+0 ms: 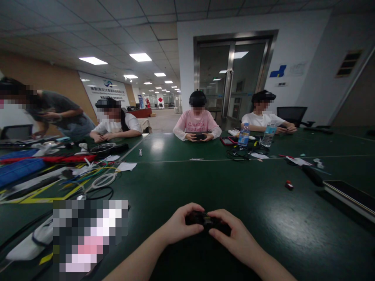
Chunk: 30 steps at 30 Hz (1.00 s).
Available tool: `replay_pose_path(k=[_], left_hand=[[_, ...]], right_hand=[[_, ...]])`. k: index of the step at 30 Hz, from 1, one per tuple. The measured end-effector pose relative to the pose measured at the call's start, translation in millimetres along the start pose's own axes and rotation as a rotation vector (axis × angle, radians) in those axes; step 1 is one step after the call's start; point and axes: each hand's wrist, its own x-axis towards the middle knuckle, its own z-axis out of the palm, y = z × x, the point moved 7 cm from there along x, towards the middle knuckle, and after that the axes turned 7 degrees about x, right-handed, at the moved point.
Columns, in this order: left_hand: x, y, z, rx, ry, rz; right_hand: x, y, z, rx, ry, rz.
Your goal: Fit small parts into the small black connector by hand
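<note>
A small, dark black object (207, 220), its kind too dim to make out, is held between my two hands just above the green table (164, 183). My left hand (182, 225) closes on its left end, thumb on the near side and fingers on the far side. On its right end my right hand (231, 231) grips in the same way. A yellowish or metallic patch shows at the object's middle, between my fingertips. My fingers and thumbs hide both of its ends.
Cables (102, 180), a white power strip (29, 242) and a blue tray (22, 171) crowd the left. To the right are a small red item (288, 185) and a flat dark device (351, 197). Water bottles (243, 136) stand farther back. Several people sit or stand around the table.
</note>
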Motion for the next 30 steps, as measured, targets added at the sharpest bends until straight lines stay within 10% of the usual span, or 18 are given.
replay_pose_path(k=[30], left_hand=[[-2.3, 7.9, 6.3, 0.338, -0.058, -0.019]], right_hand=[[-1.0, -2.4, 5.4, -0.003, -0.055, 0.012]])
